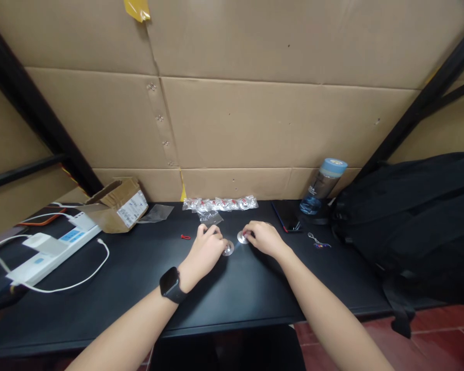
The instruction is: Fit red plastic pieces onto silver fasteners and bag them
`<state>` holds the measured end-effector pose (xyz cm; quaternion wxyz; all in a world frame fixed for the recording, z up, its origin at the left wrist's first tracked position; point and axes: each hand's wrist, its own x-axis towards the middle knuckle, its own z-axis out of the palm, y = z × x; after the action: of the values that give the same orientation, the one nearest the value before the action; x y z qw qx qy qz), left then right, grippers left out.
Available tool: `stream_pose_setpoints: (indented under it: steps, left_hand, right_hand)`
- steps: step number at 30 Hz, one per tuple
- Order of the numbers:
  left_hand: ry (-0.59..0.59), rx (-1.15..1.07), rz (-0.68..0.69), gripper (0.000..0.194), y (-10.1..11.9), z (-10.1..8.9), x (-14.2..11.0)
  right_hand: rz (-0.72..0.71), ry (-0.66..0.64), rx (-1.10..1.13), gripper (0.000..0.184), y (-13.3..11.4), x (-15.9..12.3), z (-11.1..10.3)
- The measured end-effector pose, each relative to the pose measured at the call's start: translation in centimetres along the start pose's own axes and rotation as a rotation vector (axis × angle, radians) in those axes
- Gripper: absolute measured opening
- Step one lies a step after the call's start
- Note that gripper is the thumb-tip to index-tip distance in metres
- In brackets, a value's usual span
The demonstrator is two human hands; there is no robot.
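Note:
My left hand (204,251), with a black watch on the wrist, is bent over the black table and its fingertips grip the edge of a clear round suction cup (228,249). Just to the right, my right hand (265,237) pinches the middle of a second clear suction cup (242,237), where a bit of red shows. The two cups are close together, low over or on the tabletop; which of these I cannot tell. A small red hook-like piece (185,237) lies left of my left hand. Behind both hands runs a row of wrapped pieces (220,204) with red parts.
An open cardboard box (118,206) and a clear plastic bag (156,213) are at the back left, beside a white power strip (54,252) with cables. On the right are a phone (286,215), a keychain (317,241), a water bottle (321,186) and a black backpack (413,221).

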<state>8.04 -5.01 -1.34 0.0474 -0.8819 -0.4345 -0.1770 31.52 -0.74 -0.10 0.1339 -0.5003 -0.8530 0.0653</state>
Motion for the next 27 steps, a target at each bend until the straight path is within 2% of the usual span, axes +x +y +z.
stream_pose_setpoints:
  steps: [5,8,11,14,17,21,27]
  left_hand:
    - [0.019,0.035,-0.060,0.021,0.0,0.6,0.0]
    - [0.065,-0.022,-0.113,0.019,0.1,0.5,0.1]
    - [0.097,-0.128,-0.215,0.017,0.0,0.1,0.4]
    - [0.157,-0.239,-0.362,0.019,-0.4,-0.2,0.8]
    - [0.211,-0.361,-0.424,0.020,-0.6,-0.5,1.0]
    - [0.267,-0.474,-0.417,0.018,-0.1,-0.6,1.2]
    - [0.257,-0.420,-0.443,0.016,0.6,-0.4,1.2]
  right_hand:
    - [-0.014,0.046,-0.014,0.015,-0.3,0.2,0.3]
    - [-0.042,0.063,0.091,0.014,-0.5,0.3,0.5]
    - [-0.058,0.103,0.402,0.008,-0.8,0.4,0.9]
    - [0.008,0.197,0.824,0.015,-1.1,0.7,1.2]
    - [0.077,0.247,1.076,0.023,-1.7,0.9,1.4]
    - [0.121,0.165,1.301,0.031,-3.0,0.7,2.1]
    - [0.178,0.030,1.667,0.034,-4.1,0.4,2.3]
